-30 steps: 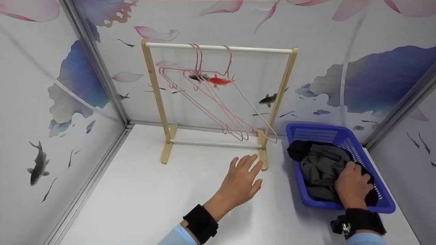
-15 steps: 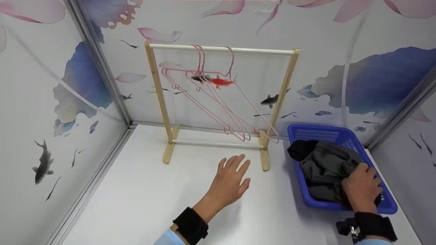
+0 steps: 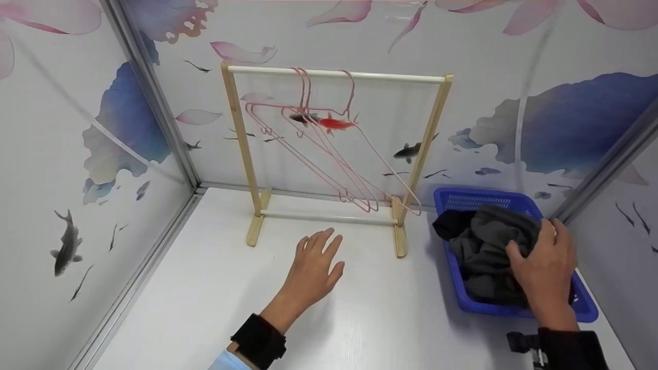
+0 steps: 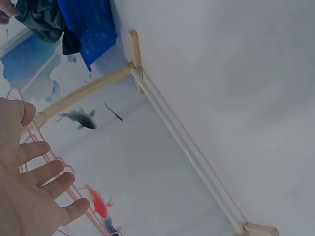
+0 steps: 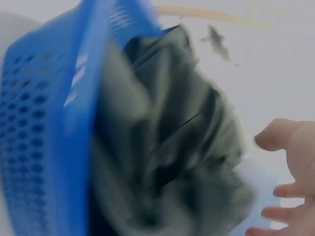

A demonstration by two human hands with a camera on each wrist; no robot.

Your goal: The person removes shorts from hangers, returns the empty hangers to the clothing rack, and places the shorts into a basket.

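Observation:
Dark grey clothes [image 3: 496,246] lie bunched in a blue plastic basket [image 3: 465,303] at the right of the head view, with a black piece [image 3: 452,224] at their left end. My right hand [image 3: 547,272] is over the basket's right side, thumb and fingers spread. In the right wrist view, a gap shows between this hand [image 5: 300,172] and the cloth. My left hand [image 3: 311,270] hovers above the white table with fingers extended and holds nothing. Beyond it, pink hangers [image 3: 329,149] hang from the top bar of a wooden rack [image 3: 240,139].
The rack's feet [image 3: 401,241] stand on the table [image 3: 205,288] near the back wall, just left of the basket. Patterned panels with printed fish enclose the table at the back and on both sides. Metal framing [image 3: 154,97] runs up the left corner.
My right hand has come up off the clothes and spread its fingers. The grey cloth has shifted and bunched higher. My left hand has moved left over the table.

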